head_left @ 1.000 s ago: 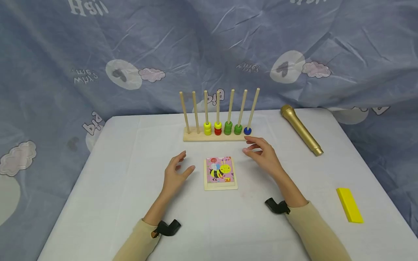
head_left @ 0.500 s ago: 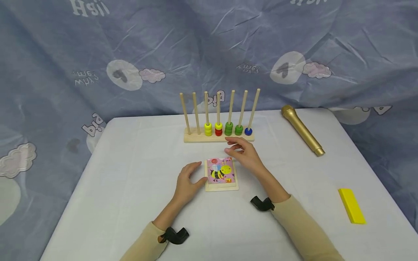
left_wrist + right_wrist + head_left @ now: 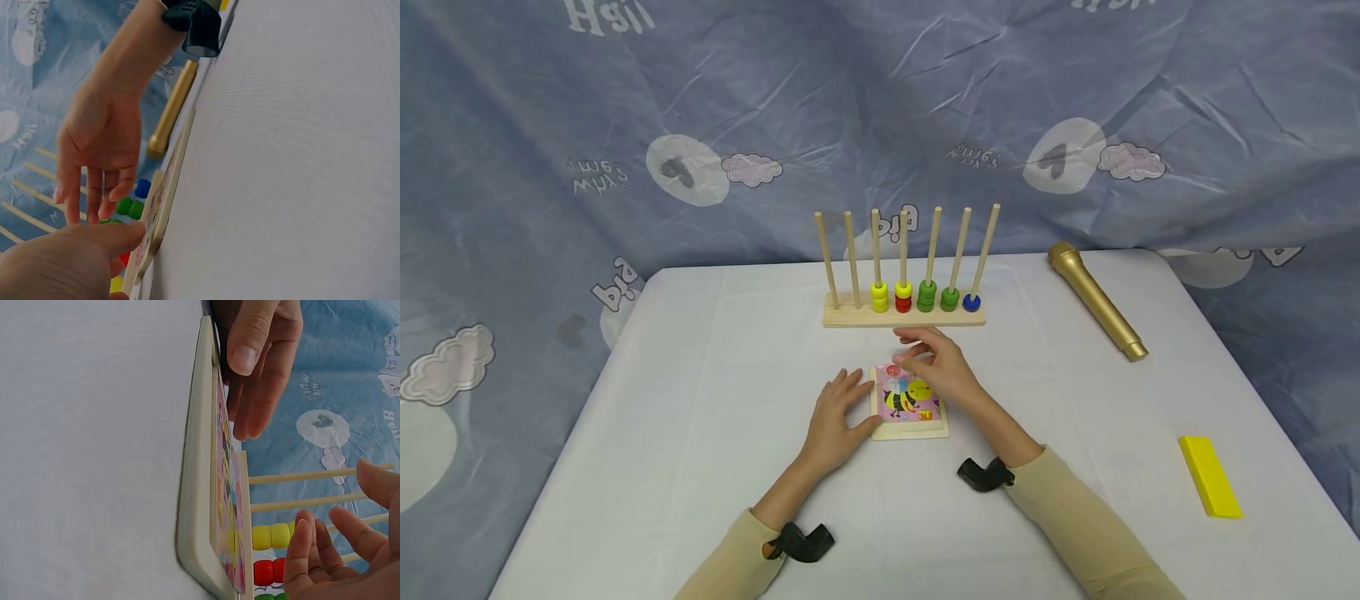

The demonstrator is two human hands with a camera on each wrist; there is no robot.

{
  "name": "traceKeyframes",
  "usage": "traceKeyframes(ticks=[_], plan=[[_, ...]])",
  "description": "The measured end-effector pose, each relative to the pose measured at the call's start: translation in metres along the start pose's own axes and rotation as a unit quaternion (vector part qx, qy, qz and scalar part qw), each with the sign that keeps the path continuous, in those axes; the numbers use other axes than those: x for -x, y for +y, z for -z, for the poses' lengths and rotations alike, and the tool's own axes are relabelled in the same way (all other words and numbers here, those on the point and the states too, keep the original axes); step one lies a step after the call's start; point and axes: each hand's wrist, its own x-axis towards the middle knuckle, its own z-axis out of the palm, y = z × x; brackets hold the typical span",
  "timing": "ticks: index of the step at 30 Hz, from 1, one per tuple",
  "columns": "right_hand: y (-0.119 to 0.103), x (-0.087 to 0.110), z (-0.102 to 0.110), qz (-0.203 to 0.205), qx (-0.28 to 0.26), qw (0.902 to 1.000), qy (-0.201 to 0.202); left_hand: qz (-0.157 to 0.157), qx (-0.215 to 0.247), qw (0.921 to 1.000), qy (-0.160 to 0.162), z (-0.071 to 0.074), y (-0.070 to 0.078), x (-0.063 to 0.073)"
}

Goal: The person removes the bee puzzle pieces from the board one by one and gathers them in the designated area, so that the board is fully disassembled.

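Observation:
A small wooden puzzle board with a pink bee picture lies flat in the middle of the table. My left hand is at its left side, fingers spread and relaxed, thumb tip right at the board's edge. In the right wrist view, the left thumb overlaps the board's far end. Over the board's upper right corner hovers my right hand, its fingers loosely bent with nothing between them. The left wrist view shows that right hand above the board, fingers pointing down.
Behind the board stands a wooden bead rack with several upright pegs and yellow, red, green and blue beads. A gold microphone lies at the back right. Further forward on the right is a yellow block. A printed grey-blue cloth hangs behind the table.
Both hands have come inward to the puzzle board: the left moved right to its left edge, the right moved left to above its upper right corner. The board stays in place.

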Motion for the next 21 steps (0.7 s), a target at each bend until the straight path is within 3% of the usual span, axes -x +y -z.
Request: traceKeyframes(ticks=[13, 21], plan=[[0.013, 0.002, -0.01, 0.003, 0.043, 0.999, 0.002, -0.007, -0.044, 0.9989, -0.018, -0.001, -0.001, 0.001], [0.021, 0.001, -0.015, 0.031, 0.076, 0.9966, 0.003, -0.006, -0.053, 0.9984, -0.02, 0.0, 0.002, 0.001]])
